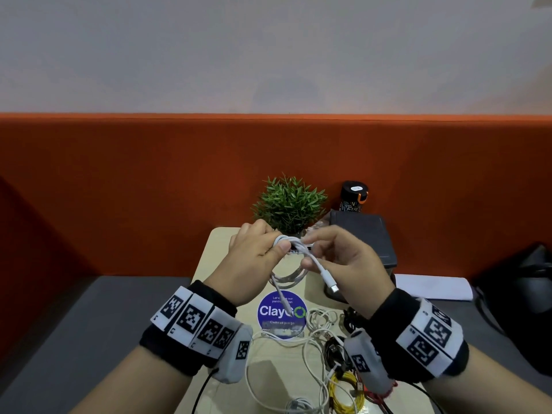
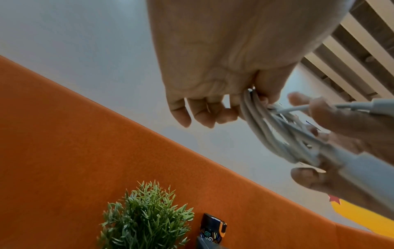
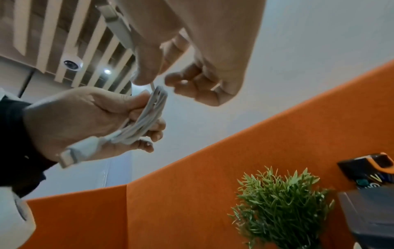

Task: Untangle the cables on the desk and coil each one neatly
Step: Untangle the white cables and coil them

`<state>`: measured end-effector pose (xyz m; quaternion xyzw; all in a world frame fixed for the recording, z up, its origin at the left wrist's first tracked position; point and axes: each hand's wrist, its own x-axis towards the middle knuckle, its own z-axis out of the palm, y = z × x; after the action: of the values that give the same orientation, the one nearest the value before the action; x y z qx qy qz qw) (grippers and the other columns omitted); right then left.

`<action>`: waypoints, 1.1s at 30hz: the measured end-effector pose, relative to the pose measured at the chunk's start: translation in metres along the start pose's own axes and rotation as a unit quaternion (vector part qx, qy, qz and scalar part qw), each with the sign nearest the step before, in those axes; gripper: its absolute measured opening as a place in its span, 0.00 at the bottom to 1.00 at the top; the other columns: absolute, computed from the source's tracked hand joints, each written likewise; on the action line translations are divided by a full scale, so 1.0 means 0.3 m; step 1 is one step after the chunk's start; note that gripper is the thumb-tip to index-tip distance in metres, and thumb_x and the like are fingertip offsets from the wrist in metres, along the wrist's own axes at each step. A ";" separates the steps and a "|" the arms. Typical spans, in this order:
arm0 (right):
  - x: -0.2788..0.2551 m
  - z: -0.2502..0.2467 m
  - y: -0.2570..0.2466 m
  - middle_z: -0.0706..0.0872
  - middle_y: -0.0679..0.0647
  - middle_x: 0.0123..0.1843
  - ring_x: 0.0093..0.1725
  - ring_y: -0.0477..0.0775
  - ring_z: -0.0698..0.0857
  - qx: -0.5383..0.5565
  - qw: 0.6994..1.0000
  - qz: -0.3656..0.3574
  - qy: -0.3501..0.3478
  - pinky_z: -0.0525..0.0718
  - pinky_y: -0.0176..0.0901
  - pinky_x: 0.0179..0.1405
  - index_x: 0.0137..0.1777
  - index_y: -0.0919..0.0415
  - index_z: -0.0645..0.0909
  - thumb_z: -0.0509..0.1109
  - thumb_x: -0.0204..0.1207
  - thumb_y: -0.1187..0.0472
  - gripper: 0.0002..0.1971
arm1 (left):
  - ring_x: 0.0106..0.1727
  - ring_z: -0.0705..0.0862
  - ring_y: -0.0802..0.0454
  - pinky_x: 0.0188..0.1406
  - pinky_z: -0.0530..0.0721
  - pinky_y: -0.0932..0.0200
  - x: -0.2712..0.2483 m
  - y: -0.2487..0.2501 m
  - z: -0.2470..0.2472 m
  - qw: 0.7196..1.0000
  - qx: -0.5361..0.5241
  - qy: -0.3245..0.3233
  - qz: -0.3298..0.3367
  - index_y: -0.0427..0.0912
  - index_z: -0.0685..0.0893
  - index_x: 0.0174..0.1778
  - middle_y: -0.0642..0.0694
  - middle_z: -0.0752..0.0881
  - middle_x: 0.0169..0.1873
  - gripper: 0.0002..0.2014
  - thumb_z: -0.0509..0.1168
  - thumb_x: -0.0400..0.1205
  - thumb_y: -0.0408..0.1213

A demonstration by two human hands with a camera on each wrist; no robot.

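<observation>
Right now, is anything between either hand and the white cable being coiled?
Nothing visible. The left hand already grips the bundled loops of the white cable, and the right hand pinches its free end near the connector. Both are held above the desk, apart from the plant behind and the loose cables below.

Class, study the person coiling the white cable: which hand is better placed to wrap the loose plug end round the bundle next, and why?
Probably the right hand: it pinches the white cable near its free plug, so it can lead that end round. The left hand grips the bundled loops, steadying them.
</observation>
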<state>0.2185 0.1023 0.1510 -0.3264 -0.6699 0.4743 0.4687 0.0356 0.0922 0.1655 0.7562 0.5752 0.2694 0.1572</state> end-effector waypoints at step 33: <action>0.013 0.038 -0.027 0.92 0.46 0.37 0.37 0.38 0.87 -0.030 0.988 0.140 0.054 0.80 0.28 0.37 0.41 0.46 0.88 0.79 0.69 0.63 0.08 | 0.23 0.68 0.55 0.19 0.68 0.62 -0.007 -0.005 0.010 0.923 -0.376 -0.061 -0.059 0.45 0.85 0.48 0.48 0.72 0.26 0.15 0.53 0.86 0.42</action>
<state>0.2065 0.0991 0.1585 -0.4561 -0.6051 0.4970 0.4229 0.0359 0.0909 0.1618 0.6214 0.4645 0.4093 0.4801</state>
